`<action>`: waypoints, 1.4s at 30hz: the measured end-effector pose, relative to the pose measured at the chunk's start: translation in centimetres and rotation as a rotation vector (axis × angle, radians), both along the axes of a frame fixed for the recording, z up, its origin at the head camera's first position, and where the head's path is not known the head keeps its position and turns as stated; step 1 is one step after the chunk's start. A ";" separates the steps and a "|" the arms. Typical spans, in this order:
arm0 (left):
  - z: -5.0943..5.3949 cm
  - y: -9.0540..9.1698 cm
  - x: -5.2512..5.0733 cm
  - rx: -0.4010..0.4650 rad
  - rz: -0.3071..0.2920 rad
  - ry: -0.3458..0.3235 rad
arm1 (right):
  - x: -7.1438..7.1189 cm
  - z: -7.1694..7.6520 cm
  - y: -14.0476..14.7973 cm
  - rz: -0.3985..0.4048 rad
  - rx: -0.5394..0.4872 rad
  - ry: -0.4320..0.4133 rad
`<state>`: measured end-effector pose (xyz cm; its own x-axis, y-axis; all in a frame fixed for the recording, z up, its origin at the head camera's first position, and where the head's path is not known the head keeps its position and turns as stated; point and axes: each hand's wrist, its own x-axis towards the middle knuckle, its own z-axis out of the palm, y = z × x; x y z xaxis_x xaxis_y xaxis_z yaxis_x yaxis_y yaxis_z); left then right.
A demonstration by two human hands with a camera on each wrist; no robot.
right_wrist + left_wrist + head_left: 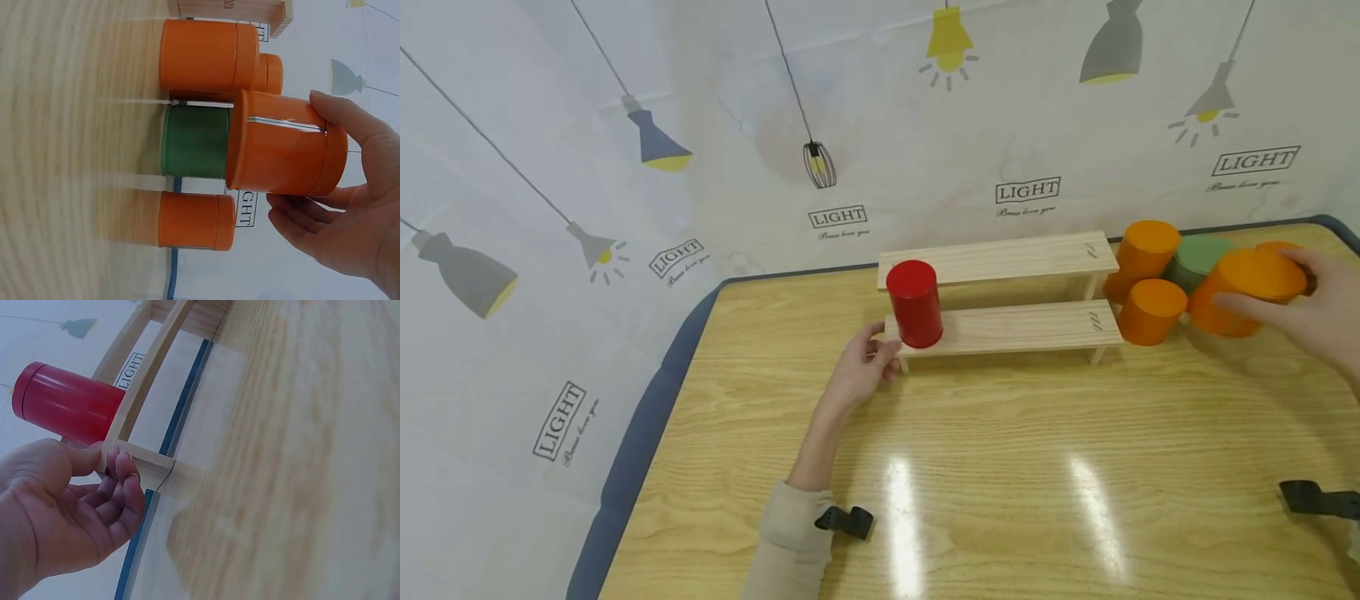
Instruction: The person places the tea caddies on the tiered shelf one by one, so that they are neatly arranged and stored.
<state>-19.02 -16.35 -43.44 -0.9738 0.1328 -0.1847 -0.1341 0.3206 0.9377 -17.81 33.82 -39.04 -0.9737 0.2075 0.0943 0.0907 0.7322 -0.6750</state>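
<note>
A red can (915, 304) stands upright on the left end of the front wooden shelf (1015, 328). My left hand (859, 367) pinches that shelf's left end between thumb and fingers, close beside the can; the left wrist view shows the grip on the board's edge (147, 375). With my right hand (1318, 304) I grip a large orange can (287, 145), thumb on one side and fingers on the other. In the right wrist view it is off the table, in front of a green can (197, 140) and between other orange cans (203, 56).
Behind the front shelf stands a second, higher wooden shelf (1000, 260). A small orange can (1153, 312) and a taller one (1150, 248) stand at the shelves' right ends. A dark blue edge (662, 392) borders the table, with a printed wall covering behind.
</note>
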 end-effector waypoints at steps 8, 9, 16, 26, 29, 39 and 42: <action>-0.1 -0.1 0.1 0.006 -0.006 0.006 | 0.5 1.0 -1.0 -0.035 0.021 0.122; -0.1 -0.1 0.1 0.006 -0.007 0.007 | 0.6 1.1 -1.2 -0.036 0.022 0.122; -0.2 -0.1 0.1 0.013 -0.005 0.002 | 0.7 2.1 -2.7 0.055 0.001 0.082; -0.1 -0.1 0.1 0.015 -0.008 -0.003 | 1.2 2.3 -5.4 0.169 0.054 0.104; -0.1 -0.1 0.1 0.021 -0.008 -0.004 | 1.2 2.3 -6.2 0.191 0.039 0.079; 0.0 -0.1 0.2 0.028 -0.015 0.006 | 1.6 2.0 -8.4 0.271 0.016 0.079; -0.1 -0.1 0.1 0.029 -0.018 0.016 | 1.7 1.8 -8.9 0.298 -0.005 0.073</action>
